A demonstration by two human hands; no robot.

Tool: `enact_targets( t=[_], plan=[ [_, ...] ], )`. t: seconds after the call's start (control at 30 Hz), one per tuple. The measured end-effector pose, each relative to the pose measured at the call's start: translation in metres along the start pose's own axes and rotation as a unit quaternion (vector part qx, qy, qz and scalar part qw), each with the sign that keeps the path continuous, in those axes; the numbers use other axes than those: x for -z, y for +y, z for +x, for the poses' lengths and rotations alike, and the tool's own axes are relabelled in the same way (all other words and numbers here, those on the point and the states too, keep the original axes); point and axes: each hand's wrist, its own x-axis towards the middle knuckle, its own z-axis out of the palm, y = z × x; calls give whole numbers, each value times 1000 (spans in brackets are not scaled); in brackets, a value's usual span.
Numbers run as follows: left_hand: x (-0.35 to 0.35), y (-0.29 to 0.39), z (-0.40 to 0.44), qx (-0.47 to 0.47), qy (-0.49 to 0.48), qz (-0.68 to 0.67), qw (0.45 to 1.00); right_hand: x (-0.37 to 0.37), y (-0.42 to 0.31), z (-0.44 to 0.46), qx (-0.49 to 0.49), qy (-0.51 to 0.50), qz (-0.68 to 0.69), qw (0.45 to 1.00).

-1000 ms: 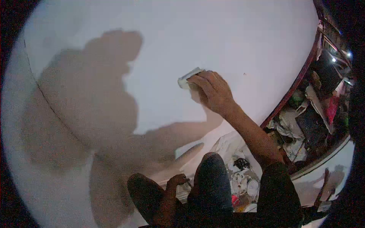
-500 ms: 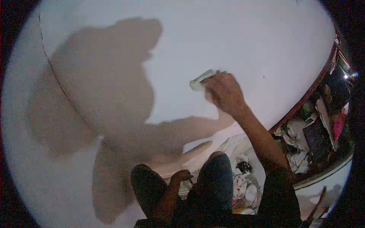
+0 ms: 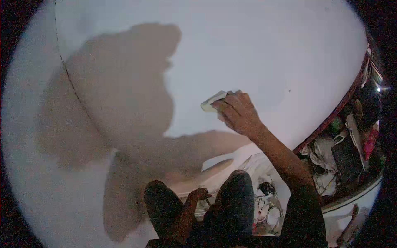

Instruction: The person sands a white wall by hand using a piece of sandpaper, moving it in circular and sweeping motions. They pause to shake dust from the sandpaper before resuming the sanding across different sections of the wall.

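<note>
My right hand [image 3: 239, 110] is closed round a pale folded sheet [image 3: 214, 100], which looks like sandpaper. The sheet lies against a broad white wall surface [image 3: 248, 49], and its far edge shows beyond my fingers. Low down between my knees, my left hand [image 3: 199, 194] is closed. A thin dark piece sticks out below its fingers, but its kind is too dim to make out. Large shadows of my head, body and arm fall over the left part of the white surface.
A dark red edge [image 3: 331, 117] bounds the white surface at the right. Beyond it is a heap of clutter [image 3: 341, 146] with crumpled pale sheets and a pink item [image 3: 371, 142]. Round containers [image 3: 273, 215] stand beside my right knee. A dark crack line [image 3: 71, 82] runs down the left.
My right hand and the folded sheet have moved slightly down and left across the white surface. My left hand stays between my knees. The whole view has shifted a little.
</note>
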Motion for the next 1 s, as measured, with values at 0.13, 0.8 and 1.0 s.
enact_targets(
  t=[0.13,0.8,1.0],
  plan=[
    [19,38,-17,-44,53,200,977,45,51,29,-109,170,-237,950],
    [18,49,-38,63,-103,183,976,64,38,77,-140,436,-53,888],
    [11,44,-27,65,-111,192,973,-12,-11,10,33,170,34,984]
  ],
)
